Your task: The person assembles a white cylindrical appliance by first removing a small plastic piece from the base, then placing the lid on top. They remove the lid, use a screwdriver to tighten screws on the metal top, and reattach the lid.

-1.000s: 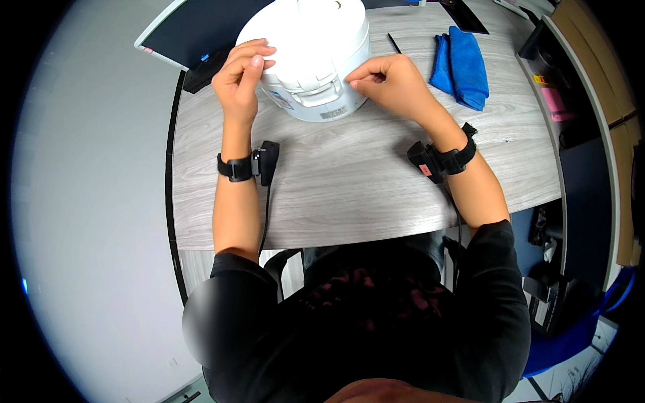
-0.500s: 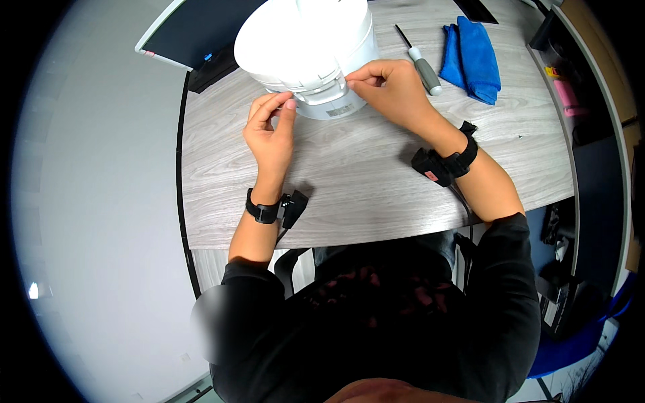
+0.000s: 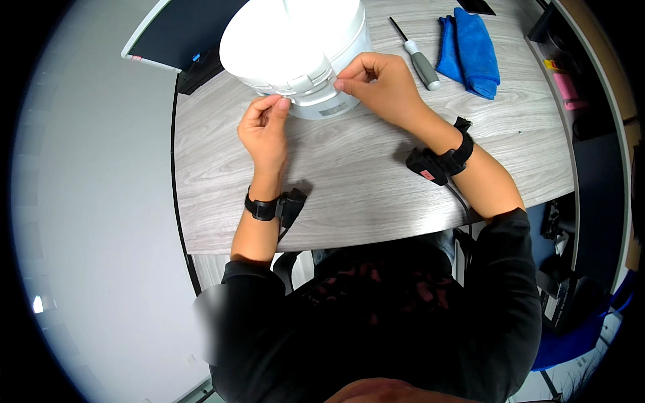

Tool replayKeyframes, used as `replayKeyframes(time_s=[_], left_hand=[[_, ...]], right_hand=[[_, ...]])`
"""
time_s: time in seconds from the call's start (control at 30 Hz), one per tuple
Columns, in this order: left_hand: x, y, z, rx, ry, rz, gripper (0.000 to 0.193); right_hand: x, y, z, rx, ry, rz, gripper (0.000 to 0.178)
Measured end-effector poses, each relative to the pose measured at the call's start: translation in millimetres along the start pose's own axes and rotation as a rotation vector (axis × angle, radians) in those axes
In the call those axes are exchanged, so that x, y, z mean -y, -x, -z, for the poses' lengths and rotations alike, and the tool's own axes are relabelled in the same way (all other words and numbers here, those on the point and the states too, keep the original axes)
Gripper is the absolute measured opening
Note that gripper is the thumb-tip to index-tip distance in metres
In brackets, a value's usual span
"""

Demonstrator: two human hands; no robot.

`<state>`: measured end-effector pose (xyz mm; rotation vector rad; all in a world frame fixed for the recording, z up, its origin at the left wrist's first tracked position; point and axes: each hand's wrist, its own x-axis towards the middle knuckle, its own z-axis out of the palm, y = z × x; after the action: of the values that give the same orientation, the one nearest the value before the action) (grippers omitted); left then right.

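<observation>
A white, round, bucket-like container [image 3: 295, 57] stands on the desk at the top, its upper part washed out by glare. A latch-like raised piece and a band run along its near side. My left hand [image 3: 263, 131] is closed in a pinch, thumb against fingers, at the near-left part of that band. On the right of the latch, my right hand [image 3: 386, 87] pinches the container's edge between thumb and bent forefinger. Whatever small part lies between the fingertips is mostly hidden. Each wrist wears a black strap with a small black box.
Right of the container lie a grey-handled screwdriver [image 3: 422, 65] and a folded blue cloth [image 3: 469, 54]. A dark screen with a white frame [image 3: 185, 33] stands at the far left. Shelving with a pink item [image 3: 568, 88] borders the right side of the wood-grain desk [image 3: 376, 195].
The view has shifted slightly, so the container, screwdriver and cloth appear a little further left. Both hands stay at the container's near side, fingers still pinched.
</observation>
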<state>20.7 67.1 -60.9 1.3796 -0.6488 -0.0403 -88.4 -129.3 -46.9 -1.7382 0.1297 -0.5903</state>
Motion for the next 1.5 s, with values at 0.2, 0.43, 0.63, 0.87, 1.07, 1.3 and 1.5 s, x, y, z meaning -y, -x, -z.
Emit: replayKeyframes(time_s=[0.2, 0.43, 0.63, 0.87, 1.07, 1.3, 1.5], left_hand=[[2, -3, 0, 0.021, 0.054, 0.021, 0.011], [4, -5, 2, 0.049, 0.112, -0.014, 0.008], [4, -6, 2, 0.060, 0.117, -0.031, 0.007], [8, -6, 6, 0.101, 0.112, -0.103, 0.007], [10, -5, 10, 0.120, 0.104, -0.086, 0.009], [8, -10, 23, 0.244, 0.007, -0.132, 0.010], [9, -12, 23, 0.226, 0.004, -0.144, 0.011]], right_hand=[[2, 0, 1, -0.002, 0.011, 0.000, 0.008], [1, -2, 1, 0.000, 0.030, 0.025, 0.008], [0, -3, 2, 0.004, 0.048, 0.037, 0.008], [2, -2, 5, 0.055, 0.065, 0.071, 0.007], [1, -2, 6, 0.080, 0.052, 0.052, 0.007], [-4, -3, 9, 0.133, 0.089, 0.212, 0.008], [0, -2, 9, 0.154, 0.110, 0.149, 0.010]])
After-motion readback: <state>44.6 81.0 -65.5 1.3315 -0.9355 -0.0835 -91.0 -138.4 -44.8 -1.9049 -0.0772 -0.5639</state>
